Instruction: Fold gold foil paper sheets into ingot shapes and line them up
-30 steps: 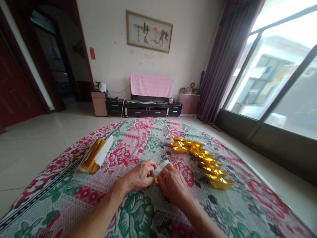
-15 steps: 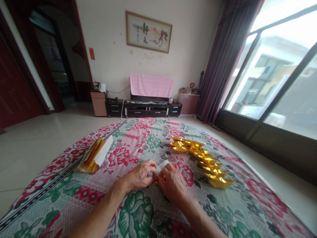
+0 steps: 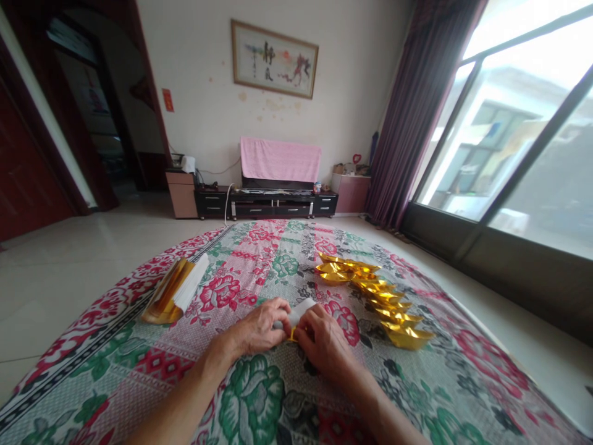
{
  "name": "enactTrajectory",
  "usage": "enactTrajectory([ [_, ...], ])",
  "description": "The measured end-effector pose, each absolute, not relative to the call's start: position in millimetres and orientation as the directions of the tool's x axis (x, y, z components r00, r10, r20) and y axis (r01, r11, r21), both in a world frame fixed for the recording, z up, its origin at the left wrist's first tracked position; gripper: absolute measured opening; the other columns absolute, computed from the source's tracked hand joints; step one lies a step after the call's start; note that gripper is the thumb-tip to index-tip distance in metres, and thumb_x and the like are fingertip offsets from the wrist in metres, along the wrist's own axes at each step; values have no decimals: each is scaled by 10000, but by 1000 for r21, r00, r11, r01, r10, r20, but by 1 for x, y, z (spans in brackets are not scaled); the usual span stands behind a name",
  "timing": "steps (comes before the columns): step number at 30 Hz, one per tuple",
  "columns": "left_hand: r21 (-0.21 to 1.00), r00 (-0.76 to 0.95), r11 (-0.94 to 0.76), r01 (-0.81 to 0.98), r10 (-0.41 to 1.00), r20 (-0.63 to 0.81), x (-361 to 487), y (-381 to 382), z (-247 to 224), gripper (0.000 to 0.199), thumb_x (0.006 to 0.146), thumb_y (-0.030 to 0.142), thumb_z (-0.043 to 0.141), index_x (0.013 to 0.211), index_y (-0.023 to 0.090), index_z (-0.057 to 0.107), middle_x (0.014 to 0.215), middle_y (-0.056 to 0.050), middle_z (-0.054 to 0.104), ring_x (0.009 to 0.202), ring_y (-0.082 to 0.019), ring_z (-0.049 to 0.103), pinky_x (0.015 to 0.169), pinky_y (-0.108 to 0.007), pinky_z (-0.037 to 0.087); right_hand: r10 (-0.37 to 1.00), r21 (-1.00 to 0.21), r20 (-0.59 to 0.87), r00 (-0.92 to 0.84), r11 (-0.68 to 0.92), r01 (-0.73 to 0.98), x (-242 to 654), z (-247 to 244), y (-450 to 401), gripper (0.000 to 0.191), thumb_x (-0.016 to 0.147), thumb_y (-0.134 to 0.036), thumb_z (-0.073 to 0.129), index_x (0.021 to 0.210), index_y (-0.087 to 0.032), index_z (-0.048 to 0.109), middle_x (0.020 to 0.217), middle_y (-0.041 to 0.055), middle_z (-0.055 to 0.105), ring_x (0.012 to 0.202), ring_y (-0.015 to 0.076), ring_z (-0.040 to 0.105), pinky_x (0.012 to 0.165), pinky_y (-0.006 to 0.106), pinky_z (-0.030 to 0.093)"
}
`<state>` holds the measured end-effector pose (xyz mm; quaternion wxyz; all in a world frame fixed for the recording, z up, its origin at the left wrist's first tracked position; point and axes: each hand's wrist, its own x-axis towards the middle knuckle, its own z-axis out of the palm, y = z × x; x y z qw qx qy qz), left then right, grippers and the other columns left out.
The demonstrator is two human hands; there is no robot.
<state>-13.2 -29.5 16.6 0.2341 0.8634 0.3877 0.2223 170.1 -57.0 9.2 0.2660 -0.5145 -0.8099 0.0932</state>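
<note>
Between my two hands is a sheet of gold foil paper (image 3: pixel 301 311), its white back facing up and a bit of gold showing at the near edge. My left hand (image 3: pixel 263 326) pinches its left side, fingers closed. My right hand (image 3: pixel 320 334) grips the right side with curled fingers; the fingertips partly hide the paper. To the right stand several folded gold paper ingots (image 3: pixel 407 337) in a slanting row. On the left lies a stack of gold foil paper (image 3: pixel 173 290), curled, with white backs showing.
A flowered cloth (image 3: pixel 252 395) covers the round table under my hands. Beyond it stand a low black TV cabinet (image 3: pixel 273 207) and a screen draped with a pink towel (image 3: pixel 280 159). A purple curtain (image 3: pixel 393 123) hangs beside the window on the right.
The fingers have shifted slightly on the paper, and more gold shows at its near edge between them. The whole view has moved a little; the ingots and stack stay put.
</note>
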Motion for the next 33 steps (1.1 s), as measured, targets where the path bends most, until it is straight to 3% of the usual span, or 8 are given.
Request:
enactTrajectory([
  [18, 577, 610, -610, 543, 759, 229, -14, -29, 15, 190, 706, 128, 526, 792, 222, 667, 1016, -6, 544, 964, -137, 524, 910, -258, 400, 884, -436, 350, -310, 446, 781, 169, 6, -56, 129, 806, -209, 524, 685, -166, 536, 798, 9, 515, 674, 96, 474, 582, 216, 295],
  [33, 589, 592, -579, 564, 781, 201, -12, -26, 12, 238, 664, 121, 507, 765, 236, 689, 1014, -20, 549, 941, -152, 528, 902, -270, 408, 871, -523, 345, -350, 488, 699, 176, 12, -56, 169, 851, -207, 439, 716, -170, 534, 777, 8, 512, 694, 104, 496, 618, 214, 343],
])
